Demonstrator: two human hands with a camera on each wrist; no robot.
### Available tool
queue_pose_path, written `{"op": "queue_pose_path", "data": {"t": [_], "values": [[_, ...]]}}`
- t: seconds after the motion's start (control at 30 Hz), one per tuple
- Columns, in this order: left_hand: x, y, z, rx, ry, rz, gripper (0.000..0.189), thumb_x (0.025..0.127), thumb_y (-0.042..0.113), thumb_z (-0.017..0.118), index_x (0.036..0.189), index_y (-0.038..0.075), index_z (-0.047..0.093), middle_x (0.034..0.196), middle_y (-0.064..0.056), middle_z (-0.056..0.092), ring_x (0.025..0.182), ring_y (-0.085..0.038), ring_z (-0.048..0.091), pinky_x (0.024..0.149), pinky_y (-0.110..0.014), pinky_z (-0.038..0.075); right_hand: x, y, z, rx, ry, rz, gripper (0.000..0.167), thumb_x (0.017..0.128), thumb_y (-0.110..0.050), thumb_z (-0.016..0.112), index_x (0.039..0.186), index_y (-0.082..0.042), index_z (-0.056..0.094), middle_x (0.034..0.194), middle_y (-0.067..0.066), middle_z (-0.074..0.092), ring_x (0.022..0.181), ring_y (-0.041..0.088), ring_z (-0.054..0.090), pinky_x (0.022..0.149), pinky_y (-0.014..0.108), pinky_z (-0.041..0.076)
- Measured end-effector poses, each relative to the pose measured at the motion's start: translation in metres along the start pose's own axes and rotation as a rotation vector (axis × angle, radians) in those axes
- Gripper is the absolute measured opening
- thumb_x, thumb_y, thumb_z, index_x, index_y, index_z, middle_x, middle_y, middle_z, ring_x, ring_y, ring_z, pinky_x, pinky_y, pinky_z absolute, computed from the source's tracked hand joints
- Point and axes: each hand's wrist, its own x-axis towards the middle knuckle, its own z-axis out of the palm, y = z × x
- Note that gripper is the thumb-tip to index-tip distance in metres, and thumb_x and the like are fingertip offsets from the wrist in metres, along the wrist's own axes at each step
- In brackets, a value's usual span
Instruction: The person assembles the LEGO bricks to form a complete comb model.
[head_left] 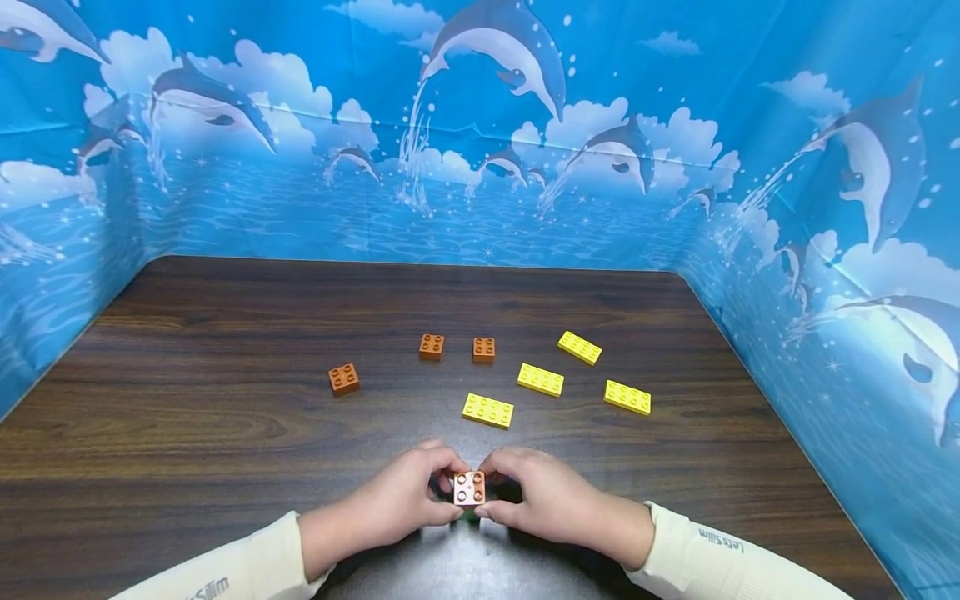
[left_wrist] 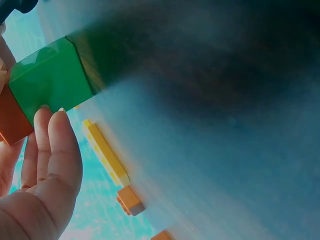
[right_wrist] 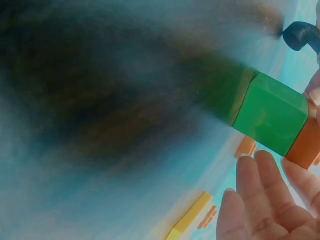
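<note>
A brown-orange 2x2 toy brick [head_left: 469,489] sits on top of a taller green block [left_wrist: 50,75] near the front of the table. My left hand [head_left: 401,492] pinches the stack from the left, thumb in front and fingers behind. From the right side, my right hand [head_left: 551,493] pinches it too, its thumb at the near edge. In both wrist views the green block [right_wrist: 271,114] stands on the tabletop, flush against the brown-orange brick. Most of the green block is hidden under the brick in the head view.
Beyond my hands lie three more brown-orange bricks: a left one [head_left: 344,379], a middle one [head_left: 431,347] and a right one [head_left: 483,350]. Several flat yellow bricks [head_left: 488,411] are spread to the right. A dolphin-print curtain [head_left: 472,225] borders the dark wooden table [head_left: 187,417].
</note>
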Motion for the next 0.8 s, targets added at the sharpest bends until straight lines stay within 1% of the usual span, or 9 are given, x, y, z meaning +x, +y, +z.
{"op": "queue_pose_path", "data": {"t": [0.17,0.23,0.3,0.4,0.47,0.53,0.63,0.7,0.8], "values": [[-0.001,-0.001,-0.001,0.012,-0.013,0.006,0.029,0.072,0.002,0.081,0.096,0.007,0.066,0.087,0.002,0.053,0.079,-0.008,0.053,0.063,-0.022,0.051,0.0,0.0,-0.002,-0.061,-0.005,0.009,0.025,0.084,-0.032,0.074,0.102,-0.017,0.065,0.097,-0.006,0.065,0.09,0.006,0.059,0.079,0.029,0.051],[-0.001,-0.001,-0.001,0.02,-0.012,0.016,0.029,0.072,0.003,0.081,0.096,0.008,0.066,0.086,0.003,0.053,0.079,-0.007,0.052,0.064,-0.022,0.05,0.0,0.001,-0.003,-0.103,-0.004,-0.009,0.026,0.084,-0.036,0.074,0.102,-0.018,0.065,0.097,-0.006,0.064,0.09,0.007,0.058,0.078,0.029,0.051],[-0.001,-0.001,-0.001,0.025,-0.009,0.027,0.029,0.072,0.004,0.081,0.096,0.008,0.065,0.086,0.004,0.053,0.078,-0.007,0.052,0.064,-0.023,0.049,0.001,0.002,-0.005,-0.143,0.002,-0.049,0.027,0.084,-0.038,0.073,0.101,-0.019,0.065,0.098,-0.007,0.063,0.092,0.007,0.058,0.079,0.029,0.05],[-0.001,-0.002,-0.001,0.029,0.0,0.044,0.029,0.072,0.005,0.081,0.096,0.009,0.065,0.085,0.004,0.052,0.078,-0.005,0.051,0.064,-0.022,0.049,0.003,0.006,-0.011,-0.159,-0.022,-0.107,0.032,0.083,-0.038,0.074,0.107,-0.018,0.065,0.105,-0.008,0.062,0.099,0.007,0.058,0.085,0.029,0.05],[-0.002,-0.003,-0.001,0.03,0.008,0.056,0.029,0.072,0.005,0.081,0.096,0.009,0.065,0.085,0.005,0.051,0.077,-0.005,0.051,0.064,-0.022,0.049,0.004,0.008,-0.018,-0.14,-0.052,-0.119,0.039,0.083,-0.037,0.075,0.114,-0.017,0.065,0.113,-0.007,0.062,0.107,0.008,0.057,0.092,0.031,0.048],[-0.002,-0.003,0.0,0.03,0.014,0.063,0.029,0.072,0.005,0.081,0.096,0.009,0.065,0.085,0.005,0.051,0.077,-0.004,0.051,0.064,-0.022,0.049,0.006,0.011,-0.024,-0.112,-0.08,-0.113,0.046,0.082,-0.037,0.076,0.121,-0.016,0.063,0.12,-0.007,0.06,0.114,0.01,0.055,0.096,0.033,0.046],[-0.002,-0.004,0.0,0.027,0.021,0.065,0.03,0.071,0.005,0.081,0.096,0.009,0.065,0.085,0.005,0.051,0.078,-0.004,0.051,0.064,-0.022,0.049,0.01,0.017,-0.032,-0.073,-0.093,-0.081,0.052,0.081,-0.036,0.077,0.125,-0.015,0.061,0.125,-0.005,0.058,0.118,0.012,0.053,0.098,0.036,0.045],[-0.002,-0.004,0.0,0.024,0.02,0.062,0.029,0.072,0.005,0.081,0.096,0.009,0.065,0.085,0.005,0.051,0.078,-0.004,0.051,0.064,-0.022,0.05,0.014,0.022,-0.036,-0.059,-0.077,-0.053,0.053,0.081,-0.034,0.078,0.126,-0.014,0.06,0.126,-0.003,0.058,0.119,0.014,0.053,0.098,0.037,0.046],[-0.002,-0.004,0.0,0.026,0.021,0.062,0.029,0.071,0.005,0.081,0.096,0.009,0.065,0.085,0.005,0.05,0.078,-0.004,0.05,0.064,-0.022,0.05,0.021,0.028,-0.041,-0.063,-0.041,0.02,0.054,0.081,-0.033,0.078,0.127,-0.013,0.06,0.127,0.0,0.058,0.12,0.017,0.053,0.099,0.04,0.046]]}}
